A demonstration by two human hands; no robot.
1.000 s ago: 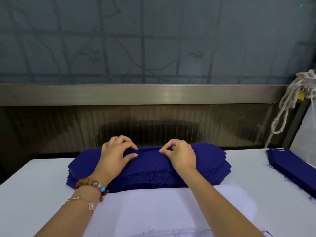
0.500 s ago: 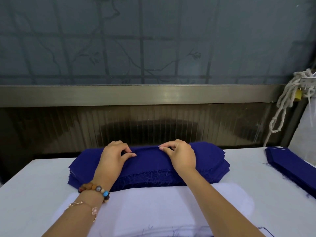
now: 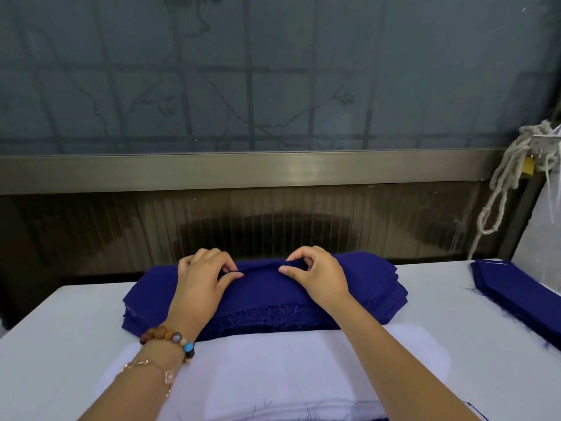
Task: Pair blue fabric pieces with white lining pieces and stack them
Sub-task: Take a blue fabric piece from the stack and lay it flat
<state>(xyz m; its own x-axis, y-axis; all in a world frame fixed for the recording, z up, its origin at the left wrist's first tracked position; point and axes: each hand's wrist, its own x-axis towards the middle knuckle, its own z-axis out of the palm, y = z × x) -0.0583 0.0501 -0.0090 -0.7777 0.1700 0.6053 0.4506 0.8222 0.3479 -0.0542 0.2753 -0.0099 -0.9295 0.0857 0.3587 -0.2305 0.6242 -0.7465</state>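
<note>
Together, left fingers (image 3: 232, 277) and right fingers (image 3: 289, 270) pinch the top blue piece (image 3: 261, 285).

Frosted window (image 3: 273, 71) at 12 o'clock shows grid bars and branch shadows. Below it run a brushed metal rail (image 3: 243, 170) and a dark ribbed panel (image 3: 303, 226). A knotted rope (image 3: 504, 189) hangs at 3 o'clock above the white worktop (image 3: 60, 344).

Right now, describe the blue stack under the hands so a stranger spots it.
On the white table, look just behind the white lining pile. The thick blue stack lies there, pinched by left hand and right hand, unlike the untouched blue pile at the right edge.
</note>
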